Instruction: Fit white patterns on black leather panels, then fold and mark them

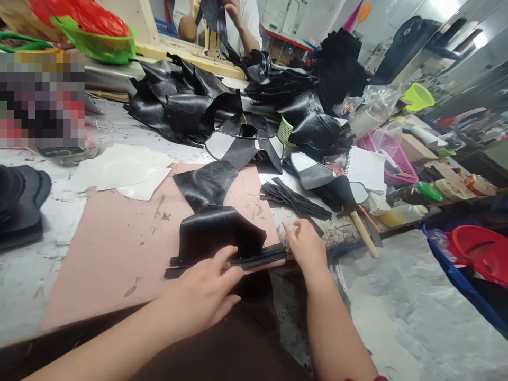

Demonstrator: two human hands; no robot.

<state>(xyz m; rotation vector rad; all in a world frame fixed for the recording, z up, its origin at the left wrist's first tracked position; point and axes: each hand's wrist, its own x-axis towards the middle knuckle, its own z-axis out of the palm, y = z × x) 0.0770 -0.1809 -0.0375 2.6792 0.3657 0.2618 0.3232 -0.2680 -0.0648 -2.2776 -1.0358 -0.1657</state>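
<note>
My left hand (212,280) reaches over the near edge of a pink board (107,238), its fingers spread. They lie at a folded black leather piece (212,230) and the bundled black strips (262,257) along its lower edge. To the right of those strips, my right hand (309,248) has its thumb and fingers slightly curled and apart, with nothing visible between them. Just beyond it, a loose pile of black strips (293,198) lies on the table; one strip runs down to the knuckles. Another black leather piece (208,182) touches the folded one from behind.
White sheets (125,169) and stacked black pieces (19,206) lie left. Leather heaps (190,100) line the back, before a person (238,26) at a machine. A wooden-handled tool (364,234) overhangs the right edge. A blue tub with a red basin (482,251) stands lower right.
</note>
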